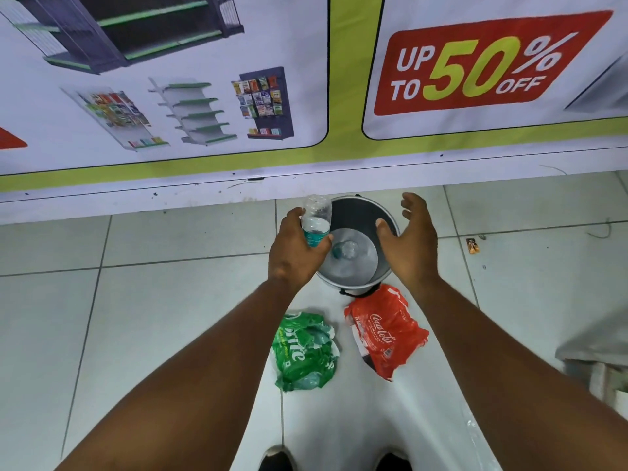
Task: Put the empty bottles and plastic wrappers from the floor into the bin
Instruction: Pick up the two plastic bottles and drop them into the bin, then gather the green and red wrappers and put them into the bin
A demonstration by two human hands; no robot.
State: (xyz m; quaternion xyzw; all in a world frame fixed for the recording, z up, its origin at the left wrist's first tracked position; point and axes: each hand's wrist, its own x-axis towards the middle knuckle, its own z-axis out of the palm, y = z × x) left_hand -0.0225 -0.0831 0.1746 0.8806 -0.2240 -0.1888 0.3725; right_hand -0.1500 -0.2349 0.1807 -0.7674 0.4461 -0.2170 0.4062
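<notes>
A grey round bin (351,209) stands on the tiled floor against the banner wall. One clear bottle (346,249) lies at its bottom. My left hand (294,249) grips a clear plastic bottle (316,215) with a teal label, held over the bin's left rim. My right hand (409,239) hovers over the bin's right rim with fingers spread and nothing in it. A crumpled green Sprite wrapper (304,351) and a red Coca-Cola wrapper (384,331) lie on the floor just in front of the bin, between my forearms.
A large printed banner (306,96) covers the wall behind the bin. A small brown scrap (473,245) lies on the tiles to the right. A grey and white object (598,355) sits at the right edge. My shoe tips (277,458) show at the bottom.
</notes>
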